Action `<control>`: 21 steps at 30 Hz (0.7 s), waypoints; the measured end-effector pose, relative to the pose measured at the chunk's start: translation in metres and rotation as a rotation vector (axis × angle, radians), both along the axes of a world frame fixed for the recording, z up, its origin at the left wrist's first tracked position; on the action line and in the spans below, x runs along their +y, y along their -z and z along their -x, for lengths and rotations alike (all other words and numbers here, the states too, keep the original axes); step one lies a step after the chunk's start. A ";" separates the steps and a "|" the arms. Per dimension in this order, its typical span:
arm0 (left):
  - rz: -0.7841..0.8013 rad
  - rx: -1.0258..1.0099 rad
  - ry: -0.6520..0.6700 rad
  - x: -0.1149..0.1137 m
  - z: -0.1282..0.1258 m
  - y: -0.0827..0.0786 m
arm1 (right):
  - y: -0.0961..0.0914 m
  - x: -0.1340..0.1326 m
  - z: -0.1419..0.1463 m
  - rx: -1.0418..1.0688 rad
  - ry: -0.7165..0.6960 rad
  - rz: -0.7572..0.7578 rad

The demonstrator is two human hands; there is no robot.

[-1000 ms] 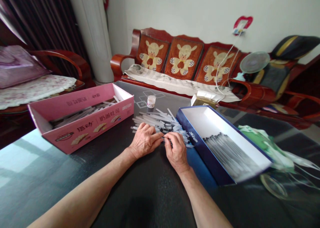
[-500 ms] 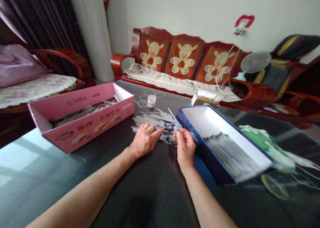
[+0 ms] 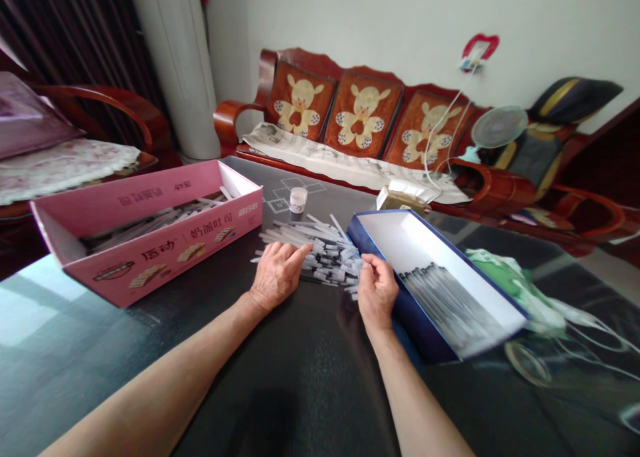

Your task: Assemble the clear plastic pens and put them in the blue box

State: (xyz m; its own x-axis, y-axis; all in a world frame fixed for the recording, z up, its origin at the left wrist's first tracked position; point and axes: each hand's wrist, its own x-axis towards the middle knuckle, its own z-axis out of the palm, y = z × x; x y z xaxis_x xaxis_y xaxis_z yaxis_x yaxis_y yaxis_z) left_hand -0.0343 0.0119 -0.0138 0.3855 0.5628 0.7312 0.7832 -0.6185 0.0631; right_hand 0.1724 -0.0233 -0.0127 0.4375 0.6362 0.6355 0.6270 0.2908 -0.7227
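A loose pile of thin, whitish translucent tubes with dark parts lies on the dark table between the two boxes. My left hand rests at the pile's left near side, palm down, its index finger stretched out over the tubes. At the pile's right edge, beside the blue box, my right hand has its thumb and fingers pinched together. Whatever is between those fingers is too small or hidden to make out. The blue box holds a row of similar tubes lined up side by side.
A pink box with more loose tubes stands on the left. Behind the pile sits a small cup. Right of the blue box lie a green and white plastic bag and a roll of tape. A small carton stands behind it.
My right hand has moved slightly away from my left, towards the blue box, fingers still pinched. My left hand has drawn back a little to the left. The view has shifted slightly.
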 end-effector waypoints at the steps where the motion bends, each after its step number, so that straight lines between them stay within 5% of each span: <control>1: -0.007 0.000 -0.005 0.000 0.000 0.000 | 0.000 0.000 -0.006 -0.039 0.019 -0.002; 9: 0.006 0.041 -0.005 0.000 0.000 0.000 | -0.012 -0.014 -0.028 -0.320 -0.120 0.164; 15: 0.032 0.004 -0.033 0.003 0.003 0.003 | -0.015 -0.022 0.011 -0.711 -0.372 0.334; 21: 0.053 -0.010 -0.039 0.005 0.004 0.005 | -0.010 -0.047 0.022 -0.847 -0.448 0.464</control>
State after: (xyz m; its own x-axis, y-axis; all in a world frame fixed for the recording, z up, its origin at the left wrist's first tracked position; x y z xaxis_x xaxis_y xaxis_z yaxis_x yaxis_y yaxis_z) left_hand -0.0381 0.0166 -0.0185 0.3555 0.6151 0.7038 0.8056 -0.5834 0.1029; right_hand 0.1508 -0.0700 -0.0031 -0.3684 0.8876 0.2766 0.8813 0.4281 -0.2001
